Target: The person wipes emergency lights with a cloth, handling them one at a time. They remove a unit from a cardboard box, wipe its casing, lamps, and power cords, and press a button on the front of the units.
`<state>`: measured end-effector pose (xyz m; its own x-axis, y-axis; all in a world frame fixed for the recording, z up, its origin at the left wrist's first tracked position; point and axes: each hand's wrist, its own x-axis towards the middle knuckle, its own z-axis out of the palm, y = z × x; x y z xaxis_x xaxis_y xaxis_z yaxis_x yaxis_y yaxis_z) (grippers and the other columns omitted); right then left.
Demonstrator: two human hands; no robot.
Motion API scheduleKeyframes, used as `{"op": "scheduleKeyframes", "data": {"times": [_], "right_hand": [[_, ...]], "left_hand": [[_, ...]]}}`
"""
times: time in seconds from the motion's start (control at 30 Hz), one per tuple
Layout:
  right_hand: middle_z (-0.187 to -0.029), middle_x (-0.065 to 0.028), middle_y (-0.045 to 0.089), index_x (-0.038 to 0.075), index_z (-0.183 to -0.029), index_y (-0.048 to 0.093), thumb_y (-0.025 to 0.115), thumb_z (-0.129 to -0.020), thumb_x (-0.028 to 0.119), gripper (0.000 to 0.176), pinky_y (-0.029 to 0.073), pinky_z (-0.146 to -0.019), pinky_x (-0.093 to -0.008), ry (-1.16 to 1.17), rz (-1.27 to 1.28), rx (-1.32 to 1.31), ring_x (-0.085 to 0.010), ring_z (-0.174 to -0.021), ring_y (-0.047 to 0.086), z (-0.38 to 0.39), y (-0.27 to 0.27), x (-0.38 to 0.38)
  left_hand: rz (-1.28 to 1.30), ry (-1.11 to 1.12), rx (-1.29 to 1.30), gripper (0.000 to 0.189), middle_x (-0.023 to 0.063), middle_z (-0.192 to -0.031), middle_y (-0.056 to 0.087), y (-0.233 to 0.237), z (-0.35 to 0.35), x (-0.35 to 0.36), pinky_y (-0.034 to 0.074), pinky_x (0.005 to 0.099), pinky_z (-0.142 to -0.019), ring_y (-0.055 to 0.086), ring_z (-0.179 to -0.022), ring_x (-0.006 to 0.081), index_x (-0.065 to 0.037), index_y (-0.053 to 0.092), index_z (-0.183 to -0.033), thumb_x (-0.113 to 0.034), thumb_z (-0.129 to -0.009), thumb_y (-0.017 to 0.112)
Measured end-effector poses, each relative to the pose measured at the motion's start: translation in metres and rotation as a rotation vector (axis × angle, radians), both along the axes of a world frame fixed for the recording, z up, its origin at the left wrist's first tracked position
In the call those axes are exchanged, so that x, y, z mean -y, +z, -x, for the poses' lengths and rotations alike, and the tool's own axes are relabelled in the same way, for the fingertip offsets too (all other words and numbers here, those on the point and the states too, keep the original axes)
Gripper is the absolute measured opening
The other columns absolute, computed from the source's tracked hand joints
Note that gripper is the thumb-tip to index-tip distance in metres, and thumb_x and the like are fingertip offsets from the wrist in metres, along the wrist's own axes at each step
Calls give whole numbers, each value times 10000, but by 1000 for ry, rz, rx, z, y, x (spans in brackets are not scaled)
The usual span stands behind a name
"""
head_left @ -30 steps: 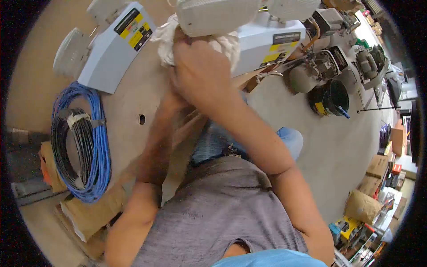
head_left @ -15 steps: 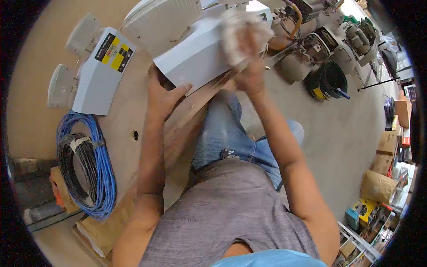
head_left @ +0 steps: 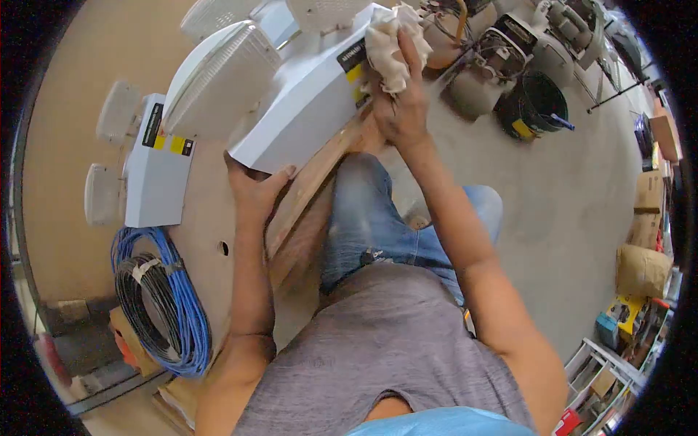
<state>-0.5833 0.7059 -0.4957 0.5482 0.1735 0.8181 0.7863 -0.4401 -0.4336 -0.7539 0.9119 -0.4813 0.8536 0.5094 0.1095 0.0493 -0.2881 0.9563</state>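
The white lamp unit point(head_left: 299, 116) was at the edge of the worktop point(head_left: 209, 203), the left hand point(head_left: 254, 186) clamped on its left end, the right hand point(head_left: 403, 112), well apart, gripping a bunched cloth point(head_left: 389, 59) at its right end. Wiping seemed in hand; another stroke called for steady support.

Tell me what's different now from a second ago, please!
The left hand came away from beside the right hand and took hold of the near end of the white, boxy light with ribbed clear lamps. The right hand carried the crumpled white cloth rightward to that light's far end. The light seems shifted left. The coiled blue and black cables and the second white, boxy light beside them stayed put.
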Motion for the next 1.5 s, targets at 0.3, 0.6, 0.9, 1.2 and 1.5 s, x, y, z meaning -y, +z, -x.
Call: {"op": "scheduleKeyframes", "data": {"times": [0.3, 0.6, 0.9, 1.2, 1.5], "right_hand": [[-1352, -187, 533, 99, -1157, 657, 647, -837, 203, 337, 504, -907, -363, 61, -3, -284, -378, -1142, 581, 45, -18, -28], [-1096, -128, 670, 52, -1362, 480, 430, -1006, 435, 525, 513, -836, -320, 638, -473, -1115, -181, -988, 641, -120, -4, 4], [-1058, -92, 675, 81, -1081, 664, 461, -977, 474, 453, 522, -839, -355, 756, -445, -1167, -185, -958, 639, -139, 19, 4], [-1154, -94, 653, 30, -1224, 627, 428, -1016, 436, 498, 493, -892, -320, 687, -397, -1095, -175, -1033, 622, -104, 39, 20], [-1179, -120, 618, 20, -1269, 582, 468, -963, 539, 613, 386, -1013, -348, 667, -544, -1228, -195, -1097, 533, -81, 37, 29]], "left_hand": [[-147, 33, -4, 872, 172, -1271, 505, -13, -4, -11, 431, 417, -1027, 536, -1178, 289, 17, 363, -1320, -70, -604, 854], [48, -7, 17, 839, 184, -1235, 540, 9, -4, 6, 438, 417, -1010, 555, -1151, 289, 29, 391, -1306, -74, -612, 852], [-24, -9, -32, 740, 188, -1167, 572, -13, 1, -11, 500, 424, -888, 598, -1046, 296, 46, 456, -1260, -75, -629, 822], [-70, 28, 12, 661, 169, -1129, 620, -9, -5, -3, 468, 403, -939, 603, -1056, 268, 57, 545, -1211, -83, -620, 804], [116, 4, 27, 648, 162, -1124, 621, 2, -3, 12, 484, 397, -916, 617, -1015, 269, 55, 544, -1216, -86, -635, 796]]}}
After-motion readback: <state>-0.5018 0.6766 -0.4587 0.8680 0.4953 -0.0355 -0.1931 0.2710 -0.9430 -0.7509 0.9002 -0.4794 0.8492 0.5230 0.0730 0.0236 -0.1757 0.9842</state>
